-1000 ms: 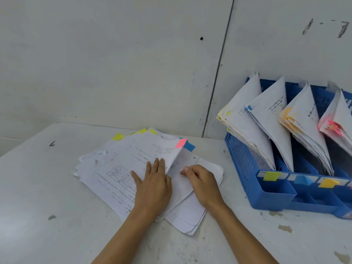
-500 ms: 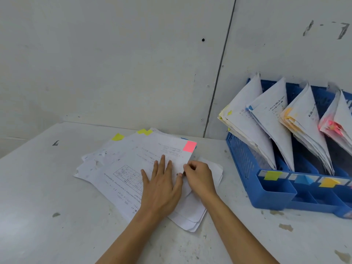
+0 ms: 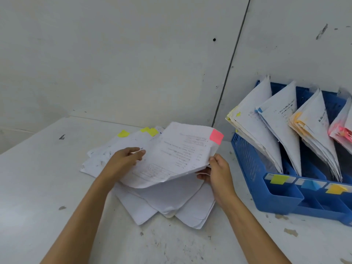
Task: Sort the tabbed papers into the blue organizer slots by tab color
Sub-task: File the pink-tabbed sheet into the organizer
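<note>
Head view: both hands are lifting the pink-tabbed sheet [image 3: 171,155] clear of the loose pile [image 3: 167,202], which is lying mid-bench toward the back edge. Right hand [image 3: 219,172] is pinching the sheet's right edge, thumb on top, fingers curled under. Left hand [image 3: 123,161] is gripping the left edge, fingers curled onto it. The two-handed hold is probably stopping the limp paper from folding; it's sagging in the middle anyway.

Pink tab [image 3: 216,136] is sitting at the sheet's far right corner, face up, so the colour is readable. Judging by that, the sheet is going to the pink stack [image 3: 341,130], the rightmost slot visible in the blue organizer [image 3: 245,155], partly cut off by the frame.

Organizer is sitting at the bench's back right corner against the wall [image 3: 114,54]. Filed papers are leaning left, grouped yellow, blue, orange, pink. Yellow label [image 3: 277,179] and its neighbours on the front lip are marking the slots. Yellow tabs [image 3: 123,133] are poking out of the pile toward the back edge, so sorting isn't done.

Bench [image 3: 38,187] is showing white, scuffed, chipped paint near the front. Wall is showing pale panels, one dark vertical seam, a few marks.
</note>
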